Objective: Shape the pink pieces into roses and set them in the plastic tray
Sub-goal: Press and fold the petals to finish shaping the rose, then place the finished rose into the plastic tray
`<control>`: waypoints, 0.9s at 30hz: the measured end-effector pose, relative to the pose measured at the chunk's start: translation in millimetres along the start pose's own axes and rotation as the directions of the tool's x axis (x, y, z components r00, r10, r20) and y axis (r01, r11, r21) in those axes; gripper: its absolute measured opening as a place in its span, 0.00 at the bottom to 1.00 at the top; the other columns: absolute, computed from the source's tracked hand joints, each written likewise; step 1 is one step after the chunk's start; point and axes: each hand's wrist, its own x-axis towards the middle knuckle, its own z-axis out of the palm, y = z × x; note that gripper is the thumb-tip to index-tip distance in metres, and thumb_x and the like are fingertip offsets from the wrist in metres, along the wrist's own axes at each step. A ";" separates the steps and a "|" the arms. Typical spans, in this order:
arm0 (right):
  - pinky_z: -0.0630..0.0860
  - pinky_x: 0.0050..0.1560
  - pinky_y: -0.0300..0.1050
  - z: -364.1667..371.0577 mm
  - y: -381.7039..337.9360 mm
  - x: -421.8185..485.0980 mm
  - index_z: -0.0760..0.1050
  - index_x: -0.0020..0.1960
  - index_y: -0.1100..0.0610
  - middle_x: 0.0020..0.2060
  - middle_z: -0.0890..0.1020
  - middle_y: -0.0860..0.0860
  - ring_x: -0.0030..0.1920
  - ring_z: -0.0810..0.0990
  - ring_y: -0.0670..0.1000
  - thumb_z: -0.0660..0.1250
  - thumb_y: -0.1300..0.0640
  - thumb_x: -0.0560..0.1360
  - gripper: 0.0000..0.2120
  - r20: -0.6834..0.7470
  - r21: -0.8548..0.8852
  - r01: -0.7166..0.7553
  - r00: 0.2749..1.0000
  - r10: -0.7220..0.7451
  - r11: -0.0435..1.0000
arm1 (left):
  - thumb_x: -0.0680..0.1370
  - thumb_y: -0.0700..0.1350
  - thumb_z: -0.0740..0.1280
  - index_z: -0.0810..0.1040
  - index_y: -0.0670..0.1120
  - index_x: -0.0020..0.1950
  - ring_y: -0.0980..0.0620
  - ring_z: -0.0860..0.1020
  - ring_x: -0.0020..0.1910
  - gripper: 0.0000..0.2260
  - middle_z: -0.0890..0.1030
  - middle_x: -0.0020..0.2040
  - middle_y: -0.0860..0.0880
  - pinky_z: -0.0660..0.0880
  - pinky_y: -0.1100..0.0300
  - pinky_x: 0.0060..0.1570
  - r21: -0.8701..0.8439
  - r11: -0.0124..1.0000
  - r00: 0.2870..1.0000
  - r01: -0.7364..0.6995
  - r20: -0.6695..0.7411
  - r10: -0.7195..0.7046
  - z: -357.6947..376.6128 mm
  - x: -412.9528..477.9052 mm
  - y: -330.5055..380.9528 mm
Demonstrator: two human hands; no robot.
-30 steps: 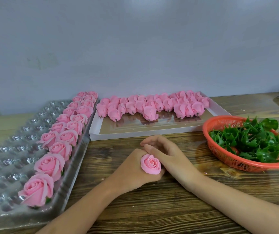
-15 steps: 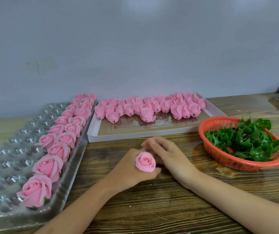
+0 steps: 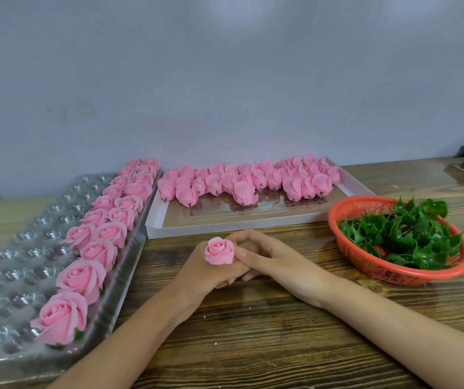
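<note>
A clear plastic tray (image 3: 14, 254) with rows of round dimpled cups lies at the far left of the brown wood-grain worktop (image 3: 253, 332). Finished pink roses (image 3: 80, 276) stand in two rows along the tray's right edge, running from the near end to the far end. The cups to their left hold nothing.

Just right of the tray, against the grey wall, sits a white shallow box (image 3: 225, 227). Unshaped pink pieces (image 3: 253, 181) are crowded along its far side, lying on their sides with short dark stubs pointing toward the near rim.

In front of the box, at the middle of the worktop, the left hand (image 3: 211, 273) rests with its fingers curled, its grip clamped on the base of a small pink rose (image 3: 219, 251) that stands upright above the knuckles. The right hand (image 3: 275, 259) meets it from the right. Its thumb touches the rose's side and its forefinger arches behind the bloom, so that grip too is closed on the flower.

Further right stands an orange-red plastic mesh basket (image 3: 393, 272) heaped with glossy green leaf pieces (image 3: 401, 234).
</note>
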 end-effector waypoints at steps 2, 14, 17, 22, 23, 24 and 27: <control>0.78 0.58 0.45 -5.8 2.1 0.3 0.72 0.67 0.57 0.58 0.83 0.59 0.55 0.82 0.52 0.64 0.53 0.78 0.19 0.029 0.090 -0.012 1.000 0.009 0.996 | 0.65 0.49 0.73 0.74 0.49 0.26 0.55 0.67 0.25 0.11 0.70 0.24 0.50 0.64 0.66 0.27 -0.023 1.000 1.000 -0.009 -0.002 0.009 -1.4 0.5 -1.5; 0.80 0.48 0.39 -10.0 8.3 2.3 0.73 0.64 0.63 0.52 0.84 0.59 0.52 0.84 0.50 0.58 0.62 0.82 0.13 -0.029 0.420 -0.026 0.999 0.042 0.907 | 0.67 0.44 0.74 0.80 0.48 0.40 0.54 0.71 0.32 0.05 0.72 0.34 0.46 0.74 0.62 0.37 -0.287 0.958 0.994 -0.005 -0.106 -0.027 -6.4 -8.2 14.3; 0.80 0.47 0.39 -10.1 9.3 2.4 0.74 0.63 0.62 0.50 0.84 0.58 0.49 0.84 0.49 0.57 0.63 0.82 0.12 -0.025 0.418 -0.027 0.999 0.041 0.908 | 0.72 0.42 0.69 0.78 0.42 0.51 0.51 0.79 0.42 0.09 0.79 0.42 0.46 0.78 0.60 0.46 -0.244 0.970 0.995 -0.015 -0.104 -0.011 -20.1 -20.9 33.6; 0.80 0.48 0.40 -10.4 10.0 2.8 0.75 0.61 0.62 0.50 0.85 0.58 0.49 0.84 0.49 0.58 0.63 0.82 0.11 -0.021 0.391 -0.027 0.999 0.039 0.920 | 0.69 0.56 0.69 0.78 0.62 0.56 0.63 0.80 0.54 0.15 0.83 0.54 0.58 0.78 0.67 0.47 0.257 0.966 0.973 -0.019 -0.219 0.077 -71.7 -54.8 68.2; 0.80 0.49 0.40 -9.9 10.0 2.7 0.75 0.61 0.62 0.50 0.85 0.57 0.49 0.84 0.49 0.58 0.64 0.82 0.11 -0.020 0.385 -0.026 0.999 0.037 0.922 | 0.70 0.55 0.70 0.78 0.61 0.57 0.65 0.79 0.53 0.16 0.82 0.54 0.60 0.77 0.65 0.47 0.353 0.935 0.951 -0.017 -0.285 0.124 -88.1 -61.1 73.4; 0.80 0.49 0.40 -10.0 9.8 2.7 0.76 0.61 0.62 0.50 0.85 0.57 0.49 0.84 0.49 0.58 0.64 0.82 0.11 -0.020 0.380 -0.023 0.999 0.033 0.925 | 0.70 0.52 0.71 0.79 0.60 0.58 0.65 0.80 0.52 0.16 0.83 0.53 0.61 0.75 0.64 0.48 0.396 0.918 0.915 -0.019 -0.364 0.176 -106.1 -66.7 76.8; 0.80 0.49 0.40 -9.6 9.7 2.3 0.76 0.60 0.62 0.49 0.85 0.57 0.49 0.84 0.49 0.59 0.63 0.82 0.10 -0.022 0.378 -0.017 0.999 0.027 0.926 | 0.67 0.50 0.74 0.81 0.61 0.55 0.62 0.82 0.49 0.17 0.84 0.50 0.60 0.75 0.61 0.47 0.456 0.890 0.815 -0.005 -0.514 0.268 -162.6 -84.6 71.9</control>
